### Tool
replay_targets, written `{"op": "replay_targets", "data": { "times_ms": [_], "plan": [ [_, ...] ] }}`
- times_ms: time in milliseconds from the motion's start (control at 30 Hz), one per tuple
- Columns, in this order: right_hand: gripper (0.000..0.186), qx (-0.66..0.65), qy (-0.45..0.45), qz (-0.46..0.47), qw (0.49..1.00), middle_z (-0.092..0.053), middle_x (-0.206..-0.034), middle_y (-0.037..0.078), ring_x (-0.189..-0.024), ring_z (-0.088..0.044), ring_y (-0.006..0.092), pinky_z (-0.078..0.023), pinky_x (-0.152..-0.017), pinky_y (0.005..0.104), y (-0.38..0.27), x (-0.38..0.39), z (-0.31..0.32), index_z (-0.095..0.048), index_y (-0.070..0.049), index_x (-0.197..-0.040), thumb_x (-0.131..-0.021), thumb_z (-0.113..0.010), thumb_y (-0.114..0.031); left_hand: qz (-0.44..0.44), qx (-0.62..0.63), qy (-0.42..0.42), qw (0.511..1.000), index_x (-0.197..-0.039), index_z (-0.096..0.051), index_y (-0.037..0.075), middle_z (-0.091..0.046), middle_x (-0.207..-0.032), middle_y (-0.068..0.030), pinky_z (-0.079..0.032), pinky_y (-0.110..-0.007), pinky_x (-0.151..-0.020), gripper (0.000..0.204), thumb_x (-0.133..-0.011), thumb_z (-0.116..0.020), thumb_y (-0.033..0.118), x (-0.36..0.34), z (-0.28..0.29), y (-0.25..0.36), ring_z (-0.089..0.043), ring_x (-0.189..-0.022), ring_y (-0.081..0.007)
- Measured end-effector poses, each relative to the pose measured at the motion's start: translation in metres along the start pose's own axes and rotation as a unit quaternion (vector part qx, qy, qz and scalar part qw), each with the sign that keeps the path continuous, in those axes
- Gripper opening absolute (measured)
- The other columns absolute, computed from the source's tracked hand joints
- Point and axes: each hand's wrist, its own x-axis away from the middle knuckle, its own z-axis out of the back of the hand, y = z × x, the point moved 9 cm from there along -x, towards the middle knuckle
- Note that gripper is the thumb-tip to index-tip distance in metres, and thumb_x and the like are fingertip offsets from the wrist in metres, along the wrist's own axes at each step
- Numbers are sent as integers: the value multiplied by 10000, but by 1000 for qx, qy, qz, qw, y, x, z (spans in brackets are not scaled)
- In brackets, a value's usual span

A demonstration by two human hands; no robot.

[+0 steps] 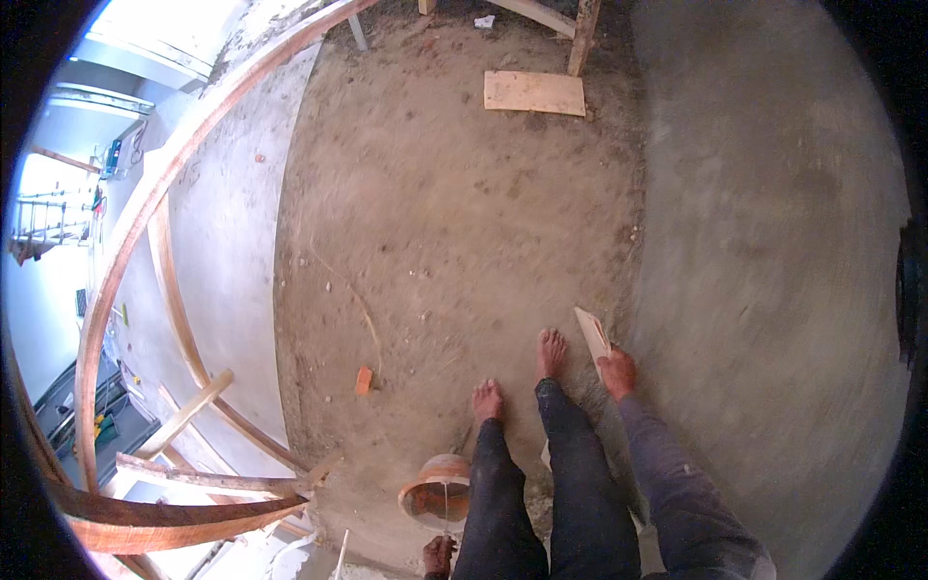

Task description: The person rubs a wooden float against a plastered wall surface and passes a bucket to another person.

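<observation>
My right hand is closed round a flat, pale plasterer's float, which I see nearly edge-on. It is held beside my right foot, close to the smooth grey plastered surface. Down at the lower edge, my left hand has its fingers curled at the thin handle of an orange bucket. The bucket is to the left of my left leg, with its mouth turned toward my hand. What lies inside it is too dark to make out.
My bare feet stand on rough brown ground with small debris. An orange brick piece lies left of them. A plank rests ahead, by a wooden post. Long timber rails and crossing beams line the left side.
</observation>
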Motion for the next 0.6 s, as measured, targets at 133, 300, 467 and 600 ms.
{"op": "replay_targets", "data": {
  "times_ms": [133,300,467,600],
  "plan": [
    [320,11,-26,15,999,-592,-817,289,-810,-582,439,-452,-711,473,4,-20,-6,-621,39,-884,-687,-580,-210,-59,-81,23,995,-738,-597,29,-574,-613,-84,-436,-305,-543,375,-928,-472,327,0,-2,36,-524,-566,-150],
    [317,22,-17,46,999,-586,-783,292,-780,-575,449,-451,-703,473,10,-41,9,-612,64,-852,-686,-584,-204,14,62,3,998,-740,-598,23,-616,-655,-106,-469,-348,-559,401,-932,-456,346,-11,-18,43,-584,-585,-222],
    [299,-4,0,76,997,-586,-777,290,-763,-576,445,-447,-688,470,-6,-52,29,-605,71,-855,-720,-576,-194,66,8,-35,997,-820,-618,-35,-628,-699,-111,-460,-300,-589,361,-918,-491,288,-36,-47,58,-575,-619,-151],
    [288,-29,-2,88,996,-588,-767,278,-739,-580,420,-441,-668,455,-23,-75,16,-597,69,-847,-746,-569,-199,78,23,-43,996,-844,-605,-27,-616,-728,-107,-462,-324,-667,324,-917,-487,266,-45,-64,1,-583,-705,-187]
  ]
}}
